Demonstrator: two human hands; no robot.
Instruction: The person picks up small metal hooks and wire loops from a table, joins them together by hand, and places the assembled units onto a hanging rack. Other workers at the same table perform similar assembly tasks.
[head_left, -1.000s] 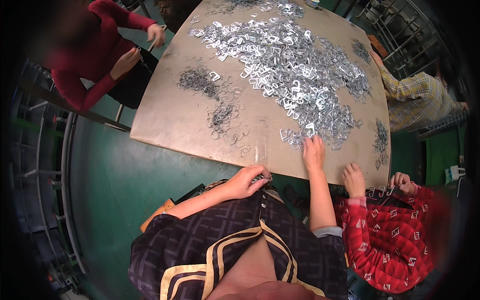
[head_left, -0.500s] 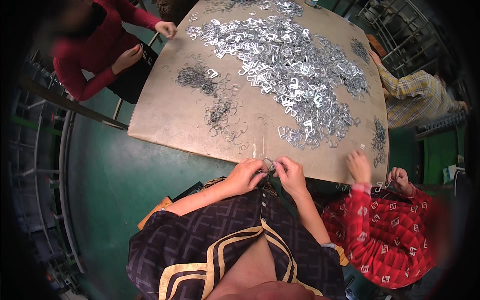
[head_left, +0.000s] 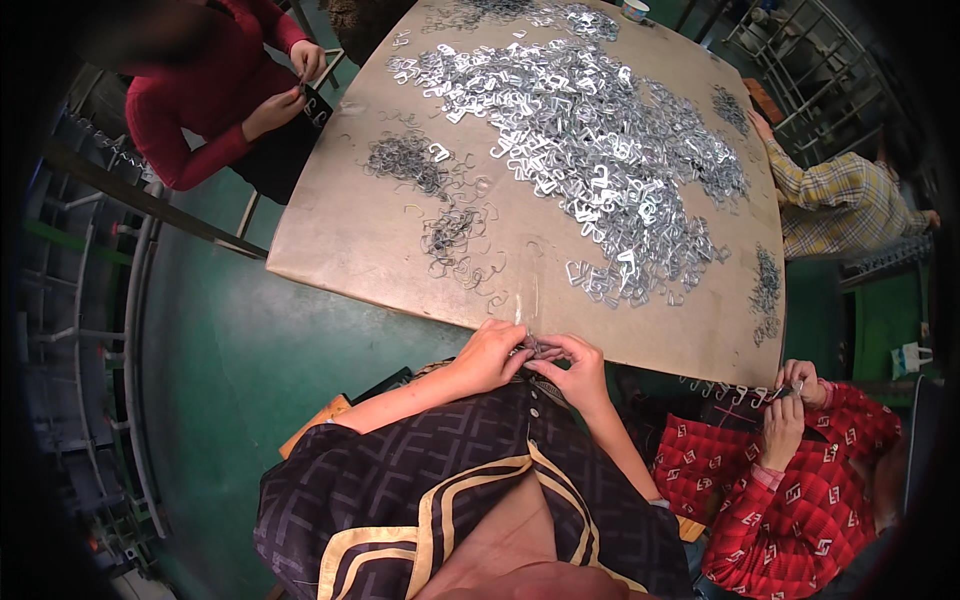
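Note:
My left hand [head_left: 492, 355] and my right hand [head_left: 572, 366] meet at the near table edge, fingertips pinched together. Between them is a small grey metal hook [head_left: 531, 344], mostly covered by the fingers, so its exact shape cannot be made out. Just beyond, thin wire hooks [head_left: 456, 235] lie scattered in a loose patch on the table [head_left: 390, 265]. A large heap of flat silver metal hooks [head_left: 600, 180] spreads over the middle and right of the tabletop.
Across the left corner a person in a dark red top [head_left: 190, 110] works with both hands. Beside me on the right sits a person in a red patterned top [head_left: 800, 500]; a yellow plaid sleeve [head_left: 825, 180] reaches in farther back. Small wire piles [head_left: 765, 285] lie along the right edge.
My right hand has turned in and closed nearer my left, covering more of the hook. The person on my right has drawn a hand back from the table; the person at far left has joined hands.

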